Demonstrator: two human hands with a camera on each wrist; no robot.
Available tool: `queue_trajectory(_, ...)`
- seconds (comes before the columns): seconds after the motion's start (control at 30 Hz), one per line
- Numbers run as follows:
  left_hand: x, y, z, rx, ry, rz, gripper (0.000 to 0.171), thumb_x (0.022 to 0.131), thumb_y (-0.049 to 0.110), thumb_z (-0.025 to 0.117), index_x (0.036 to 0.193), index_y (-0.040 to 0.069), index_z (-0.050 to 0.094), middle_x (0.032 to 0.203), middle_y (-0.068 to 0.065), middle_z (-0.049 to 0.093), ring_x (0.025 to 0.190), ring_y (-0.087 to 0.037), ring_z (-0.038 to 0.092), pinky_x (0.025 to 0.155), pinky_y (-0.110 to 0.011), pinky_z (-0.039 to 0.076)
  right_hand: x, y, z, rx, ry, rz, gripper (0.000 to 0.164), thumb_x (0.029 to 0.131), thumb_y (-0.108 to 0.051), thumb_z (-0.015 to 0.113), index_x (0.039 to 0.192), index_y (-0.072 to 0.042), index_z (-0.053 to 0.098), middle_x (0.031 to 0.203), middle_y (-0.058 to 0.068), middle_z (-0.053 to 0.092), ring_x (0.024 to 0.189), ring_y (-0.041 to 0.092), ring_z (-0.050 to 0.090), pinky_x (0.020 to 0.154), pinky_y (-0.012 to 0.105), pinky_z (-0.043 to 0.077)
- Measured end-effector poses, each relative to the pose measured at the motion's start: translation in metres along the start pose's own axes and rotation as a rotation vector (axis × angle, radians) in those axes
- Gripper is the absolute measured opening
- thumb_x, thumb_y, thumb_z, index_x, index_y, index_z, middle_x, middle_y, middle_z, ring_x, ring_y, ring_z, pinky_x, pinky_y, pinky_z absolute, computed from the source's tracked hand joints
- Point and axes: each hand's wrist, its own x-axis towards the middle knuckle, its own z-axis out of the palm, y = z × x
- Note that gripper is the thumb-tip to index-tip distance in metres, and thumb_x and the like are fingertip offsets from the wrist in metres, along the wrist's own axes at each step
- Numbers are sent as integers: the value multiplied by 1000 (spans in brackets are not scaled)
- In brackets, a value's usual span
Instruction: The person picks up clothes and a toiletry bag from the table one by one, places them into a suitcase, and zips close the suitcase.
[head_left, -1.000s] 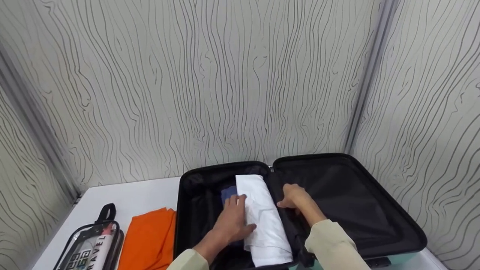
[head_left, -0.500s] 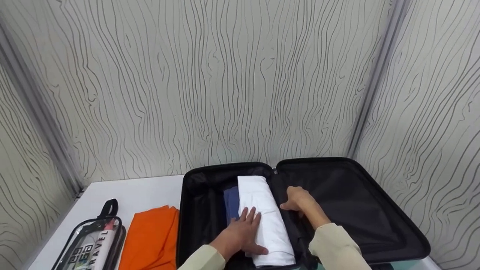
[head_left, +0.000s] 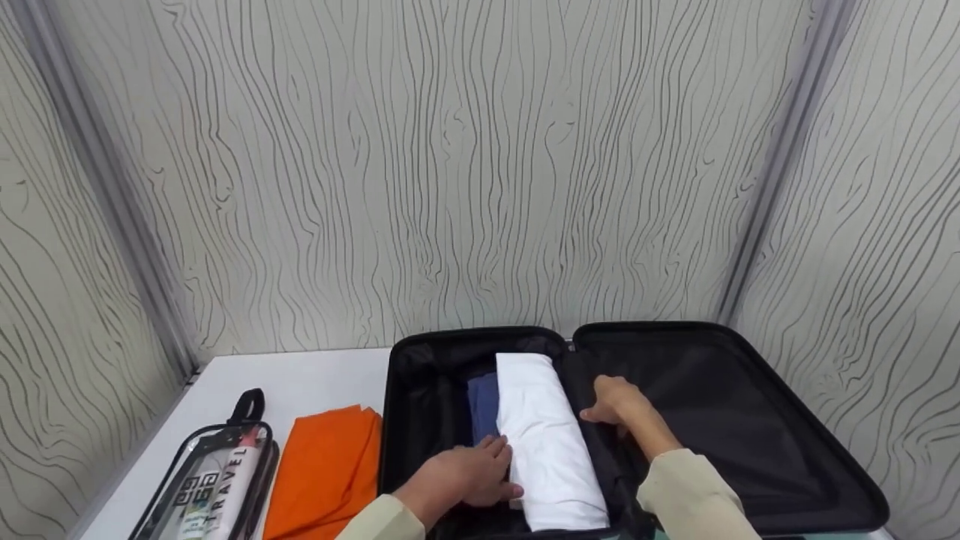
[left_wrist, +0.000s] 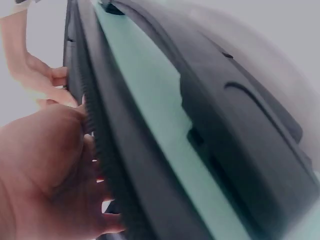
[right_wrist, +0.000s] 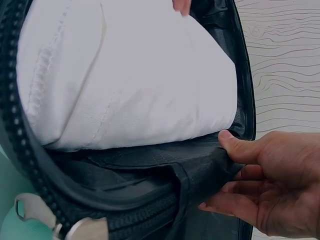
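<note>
A folded white garment (head_left: 551, 442) lies lengthwise in the left half of an open black-lined suitcase (head_left: 420, 405). Part of a blue folded cloth (head_left: 484, 405) shows beneath its left side. My left hand (head_left: 480, 472) touches the garment's near left edge with extended fingers; the left wrist view has this hand (left_wrist: 45, 170) beside the zippered rim. On the strip between the suitcase halves, my right hand (head_left: 619, 401) holds the black lining. Up close in the right wrist view, its thumb and fingers pinch that lining fold (right_wrist: 200, 165) beside the white garment.
Left of the suitcase lies a folded orange cloth (head_left: 326, 469). Beyond it is a clear toiletry pouch (head_left: 214, 487) with bottles, on the white table (head_left: 315, 379). The other suitcase half (head_left: 735, 427) lies open at right. Patterned panels (head_left: 465, 172) wall in the table.
My left hand has slid from the top of the white garment to its near left edge. The right hand keeps its hold on the lining. The head view has turned slightly left.
</note>
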Motion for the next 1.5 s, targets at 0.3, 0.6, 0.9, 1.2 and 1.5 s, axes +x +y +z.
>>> queue_trajectory(0.3,-27,-33,4,-259,161,123,62,94,51,44,145,17,33,149,0,34,132,-16,40,107,-37,35,2,9,4,57,-8,9,41,82,-16,70,106,11,50,101,32,56,49,24,62,49,33,53)
queue_trajectory(0.6,-59,-79,12,-407,333,166,57,96,40,47,143,10,34,148,-9,36,132,-24,39,106,-44,35,2,11,8,75,-3,-10,38,82,-15,70,103,11,50,98,31,56,50,24,62,48,33,53)
queue_trajectory(0.9,-81,-119,23,-593,457,126,53,96,26,51,141,3,35,143,-17,40,129,-33,42,102,-51,37,6,12,10,108,-48,31,39,83,-10,69,107,13,49,89,24,56,58,26,61,50,37,54)
queue_trajectory(1.2,-97,-148,42,-593,474,-64,52,91,12,55,138,-3,38,140,-21,43,130,-37,39,104,-55,32,11,12,-1,120,-134,47,47,82,-8,70,112,18,45,88,27,57,58,27,64,53,37,55)
queue_trajectory(1.5,-111,-183,53,-680,490,-266,44,87,6,57,127,-10,47,120,-27,56,112,-38,54,93,-52,44,17,0,-11,102,-187,42,36,82,-7,69,103,14,50,74,20,59,55,27,65,54,37,55)
